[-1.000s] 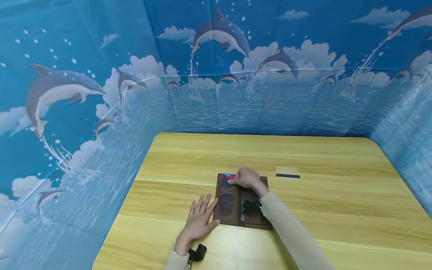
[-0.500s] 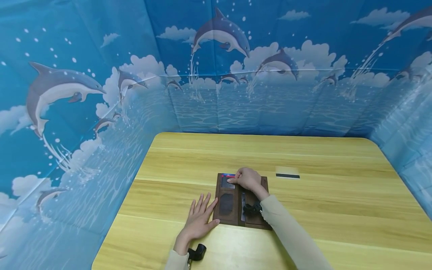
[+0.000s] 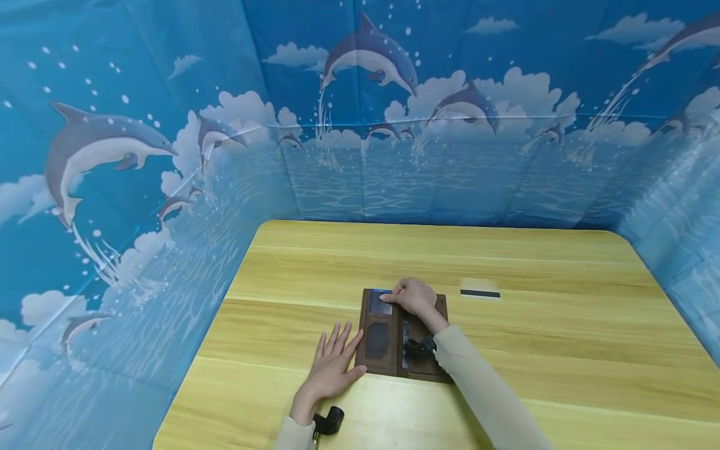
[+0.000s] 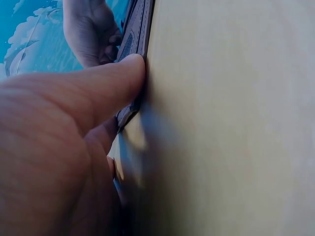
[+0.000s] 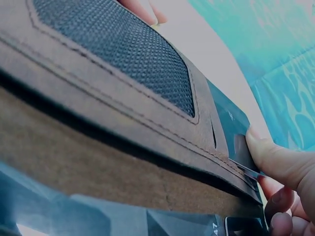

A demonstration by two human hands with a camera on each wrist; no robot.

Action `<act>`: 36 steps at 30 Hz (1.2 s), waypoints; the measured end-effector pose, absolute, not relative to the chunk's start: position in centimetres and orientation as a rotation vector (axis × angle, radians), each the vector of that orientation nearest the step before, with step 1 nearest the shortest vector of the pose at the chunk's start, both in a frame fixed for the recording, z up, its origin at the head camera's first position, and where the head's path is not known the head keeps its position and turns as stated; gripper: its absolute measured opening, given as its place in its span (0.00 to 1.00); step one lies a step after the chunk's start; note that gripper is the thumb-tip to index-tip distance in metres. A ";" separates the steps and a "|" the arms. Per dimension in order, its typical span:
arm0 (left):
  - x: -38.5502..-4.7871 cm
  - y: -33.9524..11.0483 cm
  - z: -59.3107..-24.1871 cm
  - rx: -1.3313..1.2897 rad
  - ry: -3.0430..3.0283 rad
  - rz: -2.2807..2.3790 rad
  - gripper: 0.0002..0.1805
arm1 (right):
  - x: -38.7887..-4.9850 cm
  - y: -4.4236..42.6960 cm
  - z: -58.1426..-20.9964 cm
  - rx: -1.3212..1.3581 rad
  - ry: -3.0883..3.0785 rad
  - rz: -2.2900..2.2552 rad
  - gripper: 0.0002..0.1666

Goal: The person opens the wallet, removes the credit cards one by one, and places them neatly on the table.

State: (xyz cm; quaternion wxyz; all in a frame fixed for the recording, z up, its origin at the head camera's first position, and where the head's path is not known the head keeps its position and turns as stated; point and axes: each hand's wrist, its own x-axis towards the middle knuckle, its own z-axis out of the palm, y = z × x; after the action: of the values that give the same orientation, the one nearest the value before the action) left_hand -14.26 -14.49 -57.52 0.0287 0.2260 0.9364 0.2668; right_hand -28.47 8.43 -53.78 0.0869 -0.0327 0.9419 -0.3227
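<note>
Head view: the card (image 3: 379,290) is pinched by the right hand (image 3: 413,297) at that hand's nine o'clock, the wallet (image 3: 390,350) touched by the spread left hand (image 3: 330,370).

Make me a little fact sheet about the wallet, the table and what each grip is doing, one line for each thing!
Wallet: brown, lying open
Left grip: fingers spread, thumb touching the wallet's edge
Right grip: fingers curled, pinching at a card in the wallet's top left pocket
Card showing: blue edge at the top
Other card: pale with a dark stripe, loose, beyond the wallet to the right
Table: yellow, wood look
Wall cover: blue, with dolphins and clouds
</note>
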 end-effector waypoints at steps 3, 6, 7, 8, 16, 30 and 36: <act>-14.3 -14.4 -57.1 0.692 2.890 0.808 0.36 | -28.6 8.4 -53.8 -0.054 2.799 -0.987 0.23; -14.3 -14.4 -56.7 0.694 2.874 0.810 0.37 | -28.6 8.4 -53.6 -0.006 2.780 -1.035 0.24; -14.3 -14.4 -56.7 0.698 2.873 0.812 0.37 | -28.6 8.4 -53.6 0.007 2.777 -1.051 0.24; -14.3 -14.4 -56.6 0.712 2.873 0.826 0.37 | -28.6 8.4 -53.6 0.020 2.772 -1.071 0.24; -14.3 -14.5 -56.8 0.758 2.876 0.888 0.36 | -28.7 8.4 -53.8 0.066 2.769 -1.136 0.23; -14.2 -14.5 -57.0 0.707 2.856 0.861 0.37 | -28.6 8.6 -54.1 0.093 2.724 -1.249 0.22; -14.2 -14.5 -57.1 0.666 2.868 0.806 0.37 | -28.7 8.7 -54.0 0.097 2.713 -1.260 0.23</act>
State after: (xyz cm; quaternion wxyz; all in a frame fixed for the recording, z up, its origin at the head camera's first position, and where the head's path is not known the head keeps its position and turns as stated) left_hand -14.23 -14.46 -57.15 0.0445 0.2179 0.9386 0.2637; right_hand -28.69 8.67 -53.97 0.0740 0.0322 0.9040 -0.4198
